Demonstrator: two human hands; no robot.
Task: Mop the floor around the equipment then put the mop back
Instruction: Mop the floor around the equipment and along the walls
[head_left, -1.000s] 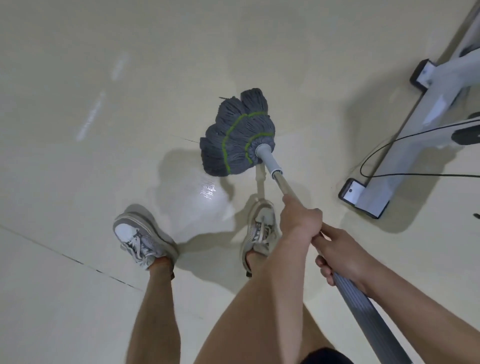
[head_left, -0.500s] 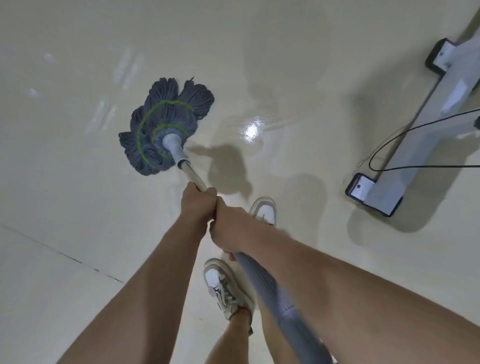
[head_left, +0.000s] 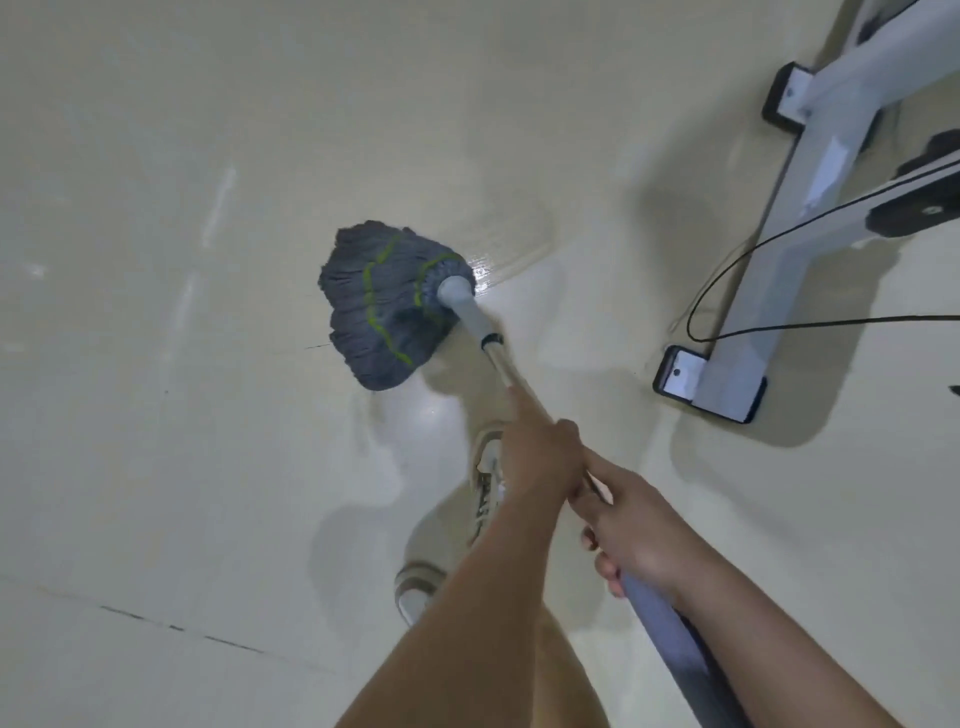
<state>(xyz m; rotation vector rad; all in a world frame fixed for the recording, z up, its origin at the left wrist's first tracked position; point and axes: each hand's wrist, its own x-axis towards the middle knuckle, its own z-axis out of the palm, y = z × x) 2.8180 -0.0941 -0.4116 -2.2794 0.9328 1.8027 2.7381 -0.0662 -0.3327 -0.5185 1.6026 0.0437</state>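
A grey string mop head (head_left: 387, 304) with green stitching lies flat on the cream floor, strands fanned to the left. Its pole (head_left: 491, 353) slants down to the right into both of my hands. My left hand (head_left: 540, 457) grips the pole higher up, with the forefinger laid along it. Just behind it, my right hand (head_left: 634, 540) is closed on the grey grip sleeve (head_left: 675, 639). The white equipment base (head_left: 769, 280) with black end caps stands on the floor to the right of the mop.
A thin black cable (head_left: 727, 265) loops on the floor beside the equipment base. My shoes (head_left: 485, 467) stand below the mop head. A wet sheen (head_left: 498, 260) shows right of the mop. A dark floor seam (head_left: 171, 626) crosses the lower left.
The mop head swung from the left back toward the right, nearer the equipment base. My hands followed to the right and my feet shifted.
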